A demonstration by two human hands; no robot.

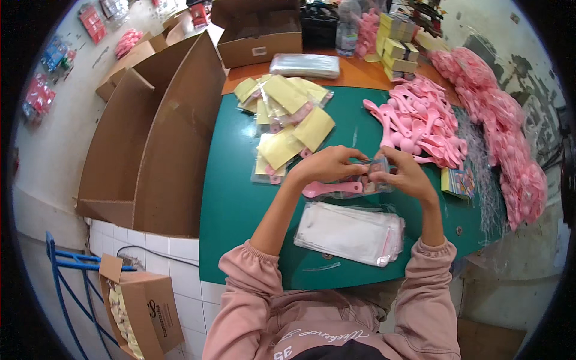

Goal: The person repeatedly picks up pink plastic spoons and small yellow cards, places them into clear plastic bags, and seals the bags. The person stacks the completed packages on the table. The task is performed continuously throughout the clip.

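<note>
Clear film packet (377,170), holding a pink spoon (332,188), over the green table (234,198): light, limp, slippery, I judge. My left hand (326,166) and right hand (403,174) pinch its top edge closed; best gripped at the stiffer seam.

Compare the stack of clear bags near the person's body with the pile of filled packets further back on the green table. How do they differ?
The stack of clear bags looks empty, flat and whitish; the filled packets show yellow cards and pink pieces inside. The stack lies neatly squared, while the packets are scattered and overlapping. The stack sits nearer than both hands, the packets beyond the left hand. Both rest on the green table and seem to be of clear plastic.
</note>
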